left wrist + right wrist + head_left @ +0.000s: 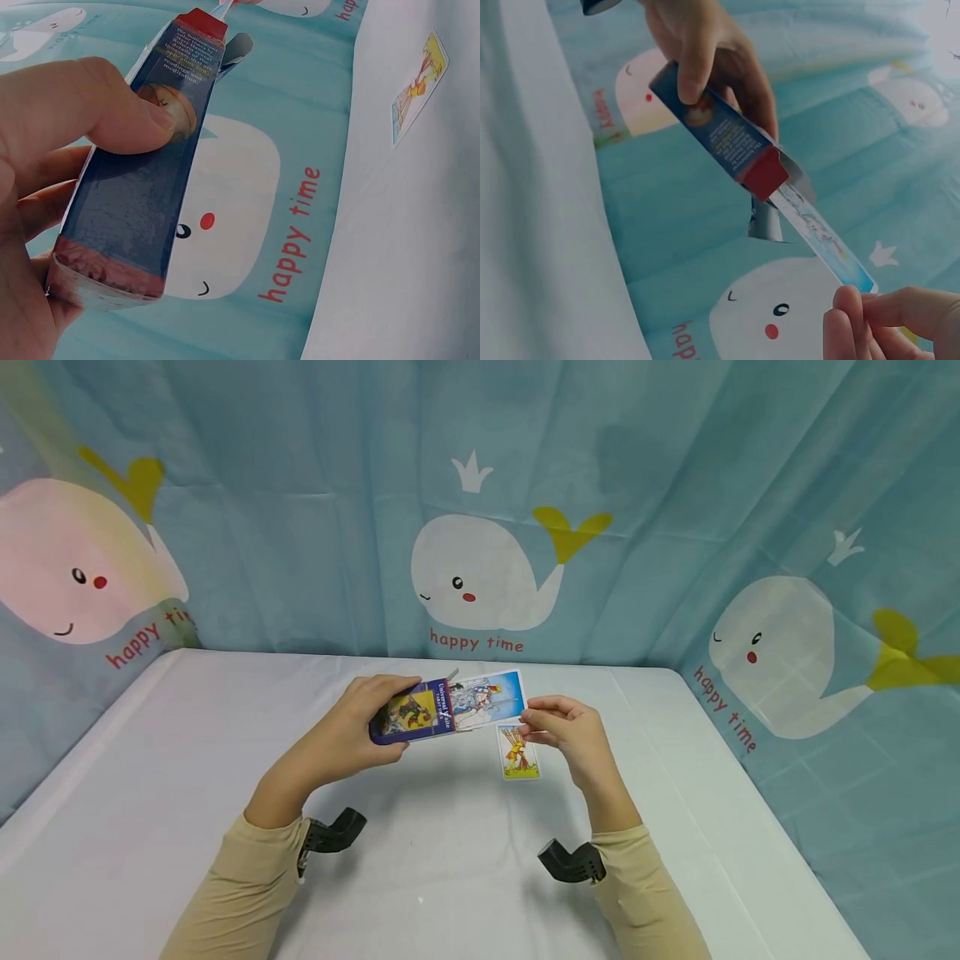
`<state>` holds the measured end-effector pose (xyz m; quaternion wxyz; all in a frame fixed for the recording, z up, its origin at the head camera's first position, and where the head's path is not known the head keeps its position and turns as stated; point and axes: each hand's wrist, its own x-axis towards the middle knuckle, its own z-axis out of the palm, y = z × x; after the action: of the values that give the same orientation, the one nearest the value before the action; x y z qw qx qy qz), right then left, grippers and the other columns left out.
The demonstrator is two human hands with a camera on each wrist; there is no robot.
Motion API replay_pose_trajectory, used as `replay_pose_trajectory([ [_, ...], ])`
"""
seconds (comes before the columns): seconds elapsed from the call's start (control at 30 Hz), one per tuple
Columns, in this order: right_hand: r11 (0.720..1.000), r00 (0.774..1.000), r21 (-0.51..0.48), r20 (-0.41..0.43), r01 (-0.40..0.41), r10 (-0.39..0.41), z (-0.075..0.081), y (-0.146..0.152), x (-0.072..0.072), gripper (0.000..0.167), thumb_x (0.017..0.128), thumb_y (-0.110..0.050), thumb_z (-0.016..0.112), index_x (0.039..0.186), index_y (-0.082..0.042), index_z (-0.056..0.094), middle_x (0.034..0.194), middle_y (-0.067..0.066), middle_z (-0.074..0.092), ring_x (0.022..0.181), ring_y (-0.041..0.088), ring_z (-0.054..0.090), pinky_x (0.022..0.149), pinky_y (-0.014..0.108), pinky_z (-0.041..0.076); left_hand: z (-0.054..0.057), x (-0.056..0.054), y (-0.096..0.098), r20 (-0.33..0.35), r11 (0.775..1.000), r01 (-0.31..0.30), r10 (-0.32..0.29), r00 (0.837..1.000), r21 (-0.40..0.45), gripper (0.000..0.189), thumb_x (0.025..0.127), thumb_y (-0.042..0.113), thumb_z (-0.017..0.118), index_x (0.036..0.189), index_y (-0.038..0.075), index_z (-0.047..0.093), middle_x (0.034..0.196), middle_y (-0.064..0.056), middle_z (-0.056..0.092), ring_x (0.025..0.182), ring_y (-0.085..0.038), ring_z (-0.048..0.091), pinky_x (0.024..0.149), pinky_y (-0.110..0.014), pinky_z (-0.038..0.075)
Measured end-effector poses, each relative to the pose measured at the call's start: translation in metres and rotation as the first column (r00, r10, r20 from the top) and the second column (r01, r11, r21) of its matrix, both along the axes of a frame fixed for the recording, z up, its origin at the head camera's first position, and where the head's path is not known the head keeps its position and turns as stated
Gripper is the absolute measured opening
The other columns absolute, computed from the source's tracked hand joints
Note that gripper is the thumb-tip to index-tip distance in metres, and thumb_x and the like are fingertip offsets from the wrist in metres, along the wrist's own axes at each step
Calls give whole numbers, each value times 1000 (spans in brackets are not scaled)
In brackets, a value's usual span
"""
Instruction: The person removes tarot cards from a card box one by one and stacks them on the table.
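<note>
A dark blue tarot card box [411,713] is gripped by my left hand [358,720], tilted and raised over the table. The left wrist view shows the thumb [142,124] across the narrow printed side of the box [131,195]. From the open end, with its flaps folded out, a tarot card [487,700] with a blue edge sticks out. My right hand [564,731] pinches the outer end of that card between thumb and fingertips. Another tarot card [519,758], picturing a figure with a bundle of staves, lies face up on the table below the right hand.
A white cloth covers the table [435,877]. Behind and at the sides hangs a blue curtain [315,543] with whale prints, meeting the table's back edge. Black wrist cameras [336,831] sit on both forearms.
</note>
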<state>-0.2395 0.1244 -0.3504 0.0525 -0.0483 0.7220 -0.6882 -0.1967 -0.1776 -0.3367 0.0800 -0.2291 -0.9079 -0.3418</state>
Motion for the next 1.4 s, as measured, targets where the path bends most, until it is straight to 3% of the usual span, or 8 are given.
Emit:
replay_pose_trajectory([
  [0.4,994,996,-70,20,89,-87,6,13,-4,24,94,-6,65,112,10,63,77,-6,72,70,9,70,72,24,58,1,1,0,7,1000,-5,5,1000,1,76,80,7,76,149,10,44,146,-11,50,133,-31,37,98,-50,42],
  [0.7,977,985,-131,-7,170,-172,9,28,-8,8,94,-8,66,98,-2,69,74,-4,71,68,9,68,71,22,57,1,0,0,10,1000,-8,8,1000,6,76,80,6,76,149,11,44,146,-10,50,132,-31,37,98,-49,42],
  [1.0,970,983,-167,2,179,-181,7,32,-12,8,93,-7,67,87,-11,72,72,-3,71,67,9,67,69,21,56,0,1,-1,-9,1000,-9,9,1000,0,76,80,7,76,149,11,44,145,-10,51,131,-31,38,97,-49,41],
  [1.4,963,974,-145,12,227,-228,4,41,-17,6,93,-9,67,92,-9,72,73,-3,70,69,8,65,68,19,55,1,1,0,-2,1000,-15,15,1000,-9,75,80,8,75,149,11,44,145,-11,51,129,-31,39,96,-49,42],
])
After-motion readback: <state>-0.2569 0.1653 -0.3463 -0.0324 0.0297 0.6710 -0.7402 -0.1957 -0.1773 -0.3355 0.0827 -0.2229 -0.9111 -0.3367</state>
